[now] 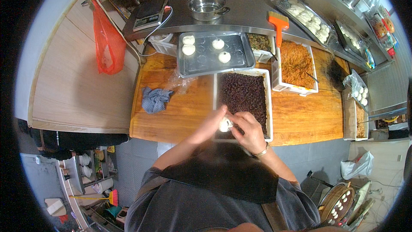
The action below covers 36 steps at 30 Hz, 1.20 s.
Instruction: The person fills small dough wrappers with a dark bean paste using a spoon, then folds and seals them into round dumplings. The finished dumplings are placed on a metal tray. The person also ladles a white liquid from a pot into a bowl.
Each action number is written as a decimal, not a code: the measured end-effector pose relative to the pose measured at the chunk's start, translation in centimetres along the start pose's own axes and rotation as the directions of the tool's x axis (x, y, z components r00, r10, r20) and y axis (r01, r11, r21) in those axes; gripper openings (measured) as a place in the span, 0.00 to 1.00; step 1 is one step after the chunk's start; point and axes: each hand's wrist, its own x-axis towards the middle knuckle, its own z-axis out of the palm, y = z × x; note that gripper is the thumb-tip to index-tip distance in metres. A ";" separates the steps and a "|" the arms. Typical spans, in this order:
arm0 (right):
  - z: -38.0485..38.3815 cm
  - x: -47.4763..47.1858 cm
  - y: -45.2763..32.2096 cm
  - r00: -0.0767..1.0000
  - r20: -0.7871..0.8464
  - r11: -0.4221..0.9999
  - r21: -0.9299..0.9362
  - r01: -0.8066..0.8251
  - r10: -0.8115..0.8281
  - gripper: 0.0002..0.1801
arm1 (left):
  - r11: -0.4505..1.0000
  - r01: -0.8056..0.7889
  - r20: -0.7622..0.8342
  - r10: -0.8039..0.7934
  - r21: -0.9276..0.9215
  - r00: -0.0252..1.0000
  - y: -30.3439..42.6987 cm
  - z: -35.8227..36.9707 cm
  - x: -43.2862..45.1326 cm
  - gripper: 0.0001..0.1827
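A round white dough bun (225, 124) is held between both hands above the near part of a white plastic tub (269, 103) of dark, grainy filling (243, 91). My left hand (214, 120), somewhat blurred, cups the bun from the left. The fingers of my right hand (249, 132) pinch at the dough's edge from the right; its wrist wears a bracelet. A dark opening or filling shows in the top of the bun. Beyond the tub, a metal baking tray (206, 62) carries several shaped buns (224, 57), two of them touching at its left.
An orange-handled brush (279, 27) lies over the steel shelf's edge (225, 28), above a tub of shredded orange filling (296, 64). Left on the wooden table (190, 119) are a striped blue cloth (156, 100) and clear plastic film (182, 82). A steel pot (206, 6) and scale (149, 17) stand behind.
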 end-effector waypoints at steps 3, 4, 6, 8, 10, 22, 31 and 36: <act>-0.1 0.1 0.4 0.999 0.009 0.998 0.056 0.041 -0.042 0.10 | 0.989 -0.138 0.008 0.137 0.045 0.990 0.3 0.4 -0.1 0.30; 0.0 0.0 0.4 0.999 0.024 0.998 0.059 0.037 -0.038 0.10 | 0.976 -0.215 0.043 0.214 0.027 0.976 0.4 0.5 -0.2 0.30; 0.0 -0.1 0.5 0.999 0.038 0.997 0.077 0.026 -0.029 0.09 | 0.985 -0.170 0.043 0.169 0.032 0.985 0.7 0.4 -0.3 0.30; 0.1 -0.3 0.5 0.998 0.040 0.997 0.066 0.045 -0.048 0.09 | 0.984 -0.149 0.068 0.142 0.101 0.987 0.8 0.1 -0.4 0.30; 0.2 -0.3 0.4 0.998 0.047 0.998 0.041 0.041 -0.042 0.08 | 0.965 -0.122 0.057 0.112 0.231 0.992 0.8 -0.3 -0.5 0.30; 0.7 -0.6 0.9 0.995 0.019 0.995 0.030 0.096 -0.096 0.09 | 0.994 -0.111 0.076 0.110 0.011 0.991 0.7 -0.1 -0.4 0.28; 1.4 -0.5 0.6 0.994 0.006 0.994 -0.002 0.106 -0.106 0.08 | 0.902 -0.062 0.005 0.067 0.428 0.998 1.6 -0.8 -0.6 0.28; 1.0 -0.5 0.8 0.991 -0.019 0.990 -0.038 0.134 -0.135 0.08 | 0.971 -0.102 0.006 0.103 0.218 0.995 2.1 0.2 -0.7 0.27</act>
